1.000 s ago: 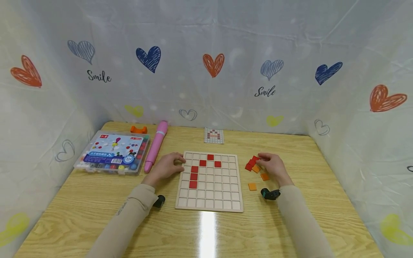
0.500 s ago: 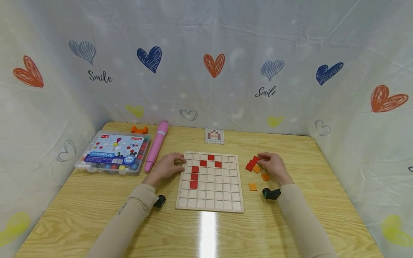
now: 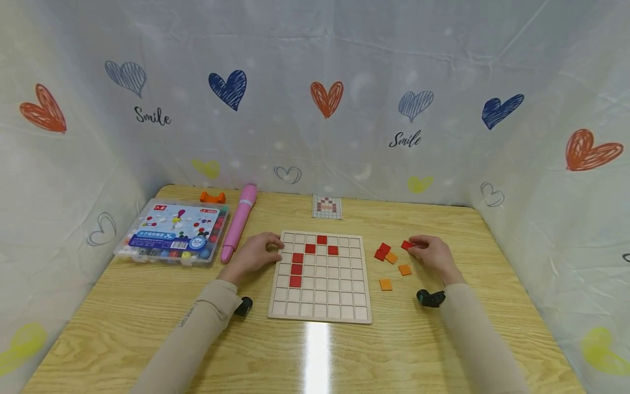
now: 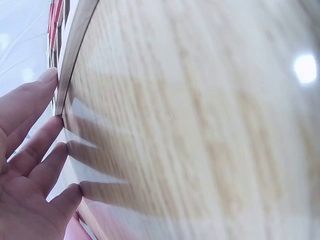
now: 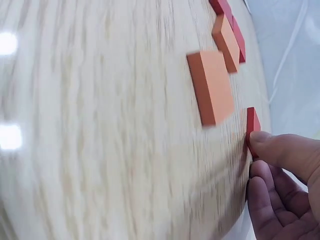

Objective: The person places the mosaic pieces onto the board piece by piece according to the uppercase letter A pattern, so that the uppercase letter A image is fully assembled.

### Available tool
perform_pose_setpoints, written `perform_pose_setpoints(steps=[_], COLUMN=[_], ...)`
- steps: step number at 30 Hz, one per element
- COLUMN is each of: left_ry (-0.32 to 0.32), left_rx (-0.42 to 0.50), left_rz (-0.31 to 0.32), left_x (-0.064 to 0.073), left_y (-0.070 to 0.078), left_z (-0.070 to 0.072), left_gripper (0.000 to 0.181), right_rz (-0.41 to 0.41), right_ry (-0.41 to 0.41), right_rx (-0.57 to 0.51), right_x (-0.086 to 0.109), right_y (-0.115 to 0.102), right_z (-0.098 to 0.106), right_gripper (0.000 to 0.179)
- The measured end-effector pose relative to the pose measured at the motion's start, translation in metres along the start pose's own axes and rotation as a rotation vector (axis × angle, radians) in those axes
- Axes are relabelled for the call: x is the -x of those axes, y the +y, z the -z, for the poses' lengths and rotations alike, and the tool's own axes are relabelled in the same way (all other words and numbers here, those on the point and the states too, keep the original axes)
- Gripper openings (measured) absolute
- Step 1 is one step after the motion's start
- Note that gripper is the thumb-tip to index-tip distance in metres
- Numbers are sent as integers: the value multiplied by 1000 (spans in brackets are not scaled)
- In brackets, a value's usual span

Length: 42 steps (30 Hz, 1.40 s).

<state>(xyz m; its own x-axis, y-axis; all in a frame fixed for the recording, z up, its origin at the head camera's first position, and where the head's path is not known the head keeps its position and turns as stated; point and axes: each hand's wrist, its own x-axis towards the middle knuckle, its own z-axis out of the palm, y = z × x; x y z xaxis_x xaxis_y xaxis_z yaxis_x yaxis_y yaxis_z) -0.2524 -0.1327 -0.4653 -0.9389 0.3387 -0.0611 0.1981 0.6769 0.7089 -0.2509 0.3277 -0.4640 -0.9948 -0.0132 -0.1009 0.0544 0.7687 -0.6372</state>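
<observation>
A wooden grid board (image 3: 320, 297) lies mid-table with several red tiles (image 3: 296, 268) set in its upper left and top cells. My left hand (image 3: 256, 254) rests beside its left edge; in the left wrist view the thumb (image 4: 35, 92) touches the board's rim and the other fingers reach the tabletop. Right of the board, my right hand (image 3: 432, 256) pinches a red tile (image 3: 406, 245) low at the table. The right wrist view shows the thumb on this red tile (image 5: 251, 125) and the other fingers curled. Two red tiles (image 3: 381, 251) and several orange tiles (image 3: 404, 270) lie between hand and board.
Behind the board lies a small pattern card (image 3: 327, 208). At left are a clear box of coloured beads (image 3: 172, 232), a pink stick-shaped object (image 3: 239, 224) and an orange piece (image 3: 213, 197). A printed curtain (image 3: 364, 148) encloses the table's back and sides.
My right hand has moved right, taking one red tile away from the pile. The left hand and the board stay where they were.
</observation>
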Motion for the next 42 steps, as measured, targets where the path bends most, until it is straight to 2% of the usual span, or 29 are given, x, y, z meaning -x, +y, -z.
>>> perform_pose_setpoints(steps=[6,11,19,27,33,38,42], left_ry=[-6,-2,0,-3,-3,-8,-5], left_rx=[3,7,14,11,5,3,2], left_rz=[12,13,11,9,10,13,12], left_x=[-1,0,1,-1,0,0,0], left_y=[-2,-3,-2,-1,-1,-2,-3], left_z=[0,0,0,-1,0,0,0], left_gripper=[27,26,26,26,27,27,27], right_rz=[-39,-53,55,129,171,214,205], right_ry=[-11,-37,-43,-43,-4,52,24], right_rx=[9,-19,62,124,128,124,56], right_x=[6,2,-2,0,0,5,12], right_y=[10,18,19,15,7,-11,-29], right_z=[11,13,14,16,14,6,-6], right_gripper=[42,45,42,38,39,35,37])
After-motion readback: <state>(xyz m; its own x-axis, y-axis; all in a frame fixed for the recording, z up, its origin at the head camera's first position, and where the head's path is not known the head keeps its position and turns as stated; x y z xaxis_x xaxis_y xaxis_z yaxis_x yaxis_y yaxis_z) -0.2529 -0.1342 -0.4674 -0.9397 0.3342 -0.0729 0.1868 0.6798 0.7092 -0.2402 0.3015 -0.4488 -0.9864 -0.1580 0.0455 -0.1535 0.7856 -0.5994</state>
